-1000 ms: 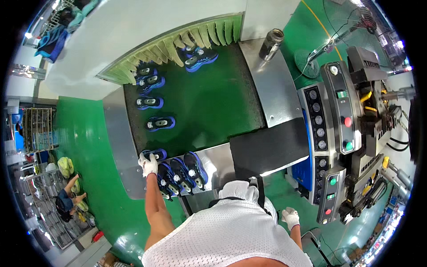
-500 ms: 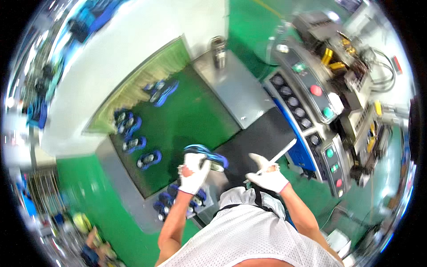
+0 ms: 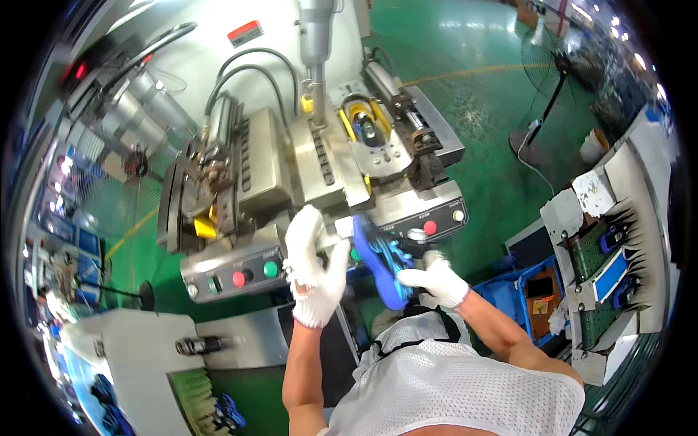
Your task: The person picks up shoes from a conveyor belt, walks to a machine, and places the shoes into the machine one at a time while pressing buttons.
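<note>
Both my hands wear white knit gloves. A blue sports shoe [image 3: 381, 263] is tilted upright in front of me, its dark blue sole turned to the left. My right hand [image 3: 436, 282] grips it by its lower right side, the thumb across the upper. Left of the shoe, my left hand [image 3: 314, 272] is raised with thumb and fingers apart and nothing seen in it. It is in front of the machine's control panel [image 3: 240, 277]. Beyond the hands, a yellow-lined mould [image 3: 361, 123] on the machine has a dark shoe-shaped form in it.
Red and green buttons line the panel. A press cylinder [image 3: 315, 36] hangs over the machine. At lower left stands a white housing [image 3: 131, 363] with a green curtain [image 3: 193, 400] and shoes by it. Blue bins [image 3: 502, 301], a rack and a floor fan [image 3: 560, 62] are at right.
My view has swung right from the green conveyor to the machine. The shoe has passed from my left hand to my right. The white stick by my right hand is out of sight.
</note>
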Action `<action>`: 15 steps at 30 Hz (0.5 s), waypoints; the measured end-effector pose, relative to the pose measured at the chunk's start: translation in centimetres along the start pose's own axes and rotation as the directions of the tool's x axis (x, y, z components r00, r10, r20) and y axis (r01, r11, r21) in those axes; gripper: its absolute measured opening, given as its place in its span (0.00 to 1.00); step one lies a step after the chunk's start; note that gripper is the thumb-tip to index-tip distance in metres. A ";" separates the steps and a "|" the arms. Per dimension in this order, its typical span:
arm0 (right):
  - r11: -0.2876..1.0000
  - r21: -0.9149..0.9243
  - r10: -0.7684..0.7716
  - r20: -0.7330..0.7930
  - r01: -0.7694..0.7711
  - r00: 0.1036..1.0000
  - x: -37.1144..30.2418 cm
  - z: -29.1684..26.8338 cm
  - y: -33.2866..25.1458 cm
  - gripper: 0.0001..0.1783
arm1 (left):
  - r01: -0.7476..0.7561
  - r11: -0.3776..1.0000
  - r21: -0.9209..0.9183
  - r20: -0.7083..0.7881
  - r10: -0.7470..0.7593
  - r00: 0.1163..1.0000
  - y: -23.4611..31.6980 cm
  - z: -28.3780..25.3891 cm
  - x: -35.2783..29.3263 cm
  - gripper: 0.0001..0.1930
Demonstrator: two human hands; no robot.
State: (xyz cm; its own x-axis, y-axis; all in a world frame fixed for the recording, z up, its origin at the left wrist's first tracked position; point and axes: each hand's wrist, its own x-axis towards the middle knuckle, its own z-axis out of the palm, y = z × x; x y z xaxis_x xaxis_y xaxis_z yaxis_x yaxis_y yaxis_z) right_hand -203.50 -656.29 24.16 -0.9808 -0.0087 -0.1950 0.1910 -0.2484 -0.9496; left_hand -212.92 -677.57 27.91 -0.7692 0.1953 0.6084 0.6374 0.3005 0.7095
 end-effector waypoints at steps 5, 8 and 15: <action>0.874 0.487 0.119 -0.232 0.010 0.965 -1.7 -7.3 0.3 0.25 | 0.357 0.933 0.042 0.195 -0.358 0.913 -10.0 11.7 11.0 0.32; 0.809 0.584 0.200 -0.394 0.076 0.897 -2.3 -10.7 1.2 0.26 | 0.479 0.841 0.252 0.236 -0.533 0.813 -16.0 19.1 17.2 0.40; 0.786 0.611 0.316 -0.533 0.099 0.785 -3.2 -11.8 -0.1 0.24 | 0.334 0.771 0.543 0.143 -0.477 0.867 -28.6 29.8 22.4 0.37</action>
State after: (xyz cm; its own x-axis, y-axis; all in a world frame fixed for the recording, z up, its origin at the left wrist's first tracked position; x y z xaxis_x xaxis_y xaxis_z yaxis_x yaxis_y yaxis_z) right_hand -199.93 -644.80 22.02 -0.6884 0.4308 -0.5835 0.0287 -0.7877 -0.6154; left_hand -249.70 -653.97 10.60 -0.9774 0.1597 0.1387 0.2103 0.8036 0.5568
